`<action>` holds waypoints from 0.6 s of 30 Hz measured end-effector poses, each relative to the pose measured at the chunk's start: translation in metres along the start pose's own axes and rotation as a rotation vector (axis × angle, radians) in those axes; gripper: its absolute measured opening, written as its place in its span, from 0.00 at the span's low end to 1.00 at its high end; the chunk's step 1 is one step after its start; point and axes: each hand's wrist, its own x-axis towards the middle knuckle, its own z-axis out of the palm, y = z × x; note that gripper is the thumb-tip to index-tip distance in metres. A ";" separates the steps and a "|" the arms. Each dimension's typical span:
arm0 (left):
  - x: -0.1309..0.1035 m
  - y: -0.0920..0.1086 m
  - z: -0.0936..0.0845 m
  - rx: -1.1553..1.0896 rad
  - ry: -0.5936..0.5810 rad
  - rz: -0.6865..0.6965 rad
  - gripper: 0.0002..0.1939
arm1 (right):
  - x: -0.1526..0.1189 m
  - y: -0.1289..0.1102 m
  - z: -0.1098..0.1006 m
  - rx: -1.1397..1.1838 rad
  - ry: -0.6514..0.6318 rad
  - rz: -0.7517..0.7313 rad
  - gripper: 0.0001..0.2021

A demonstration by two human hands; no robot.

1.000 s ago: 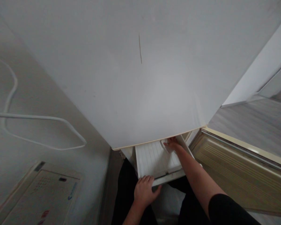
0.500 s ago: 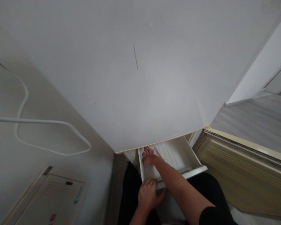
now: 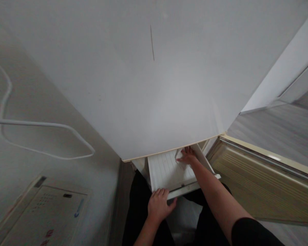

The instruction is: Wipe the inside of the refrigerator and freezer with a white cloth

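Observation:
A white drawer (image 3: pixel 164 172) with a ribbed bottom is pulled out below the edge of a large white surface (image 3: pixel 149 102). My left hand (image 3: pixel 159 205) grips the drawer's front edge at its left corner, fingers over the rim and thumb below. Inside the drawer, toward the right rear, my right hand (image 3: pixel 188 157) presses a thin whitish cloth or tissue (image 3: pixel 180 160) against the bottom, its fingers partly spread. What the cloth is exactly cannot be made out.
An open door with a yellowish ribbed panel (image 3: pixel 261 181) stands at the right. On the left wall hang a white cable (image 3: pixel 41 123) and a flat panel box (image 3: pixel 53 212). My knees flank the drawer. Grey floor (image 3: pixel 279 126) shows beyond.
My right hand has moved from the left side of the drawer to its right rear, with the whitish cloth. My left hand stays on the front edge. The view has shifted slightly.

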 end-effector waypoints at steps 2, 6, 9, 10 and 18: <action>0.000 0.000 0.002 -0.004 0.007 0.001 0.17 | -0.005 0.003 -0.005 -0.055 0.031 0.033 0.52; -0.001 -0.002 0.005 -0.011 0.038 -0.003 0.16 | -0.014 -0.021 -0.005 -0.143 0.008 0.118 0.51; 0.000 -0.001 0.006 -0.014 0.035 -0.011 0.16 | -0.022 -0.042 0.005 -0.174 -0.024 0.149 0.52; 0.000 0.000 0.005 -0.014 0.028 -0.011 0.16 | -0.024 -0.046 0.009 -0.176 -0.039 0.156 0.50; 0.001 0.000 0.003 -0.006 -0.003 -0.003 0.18 | -0.023 -0.082 0.020 -0.090 -0.072 -0.203 0.37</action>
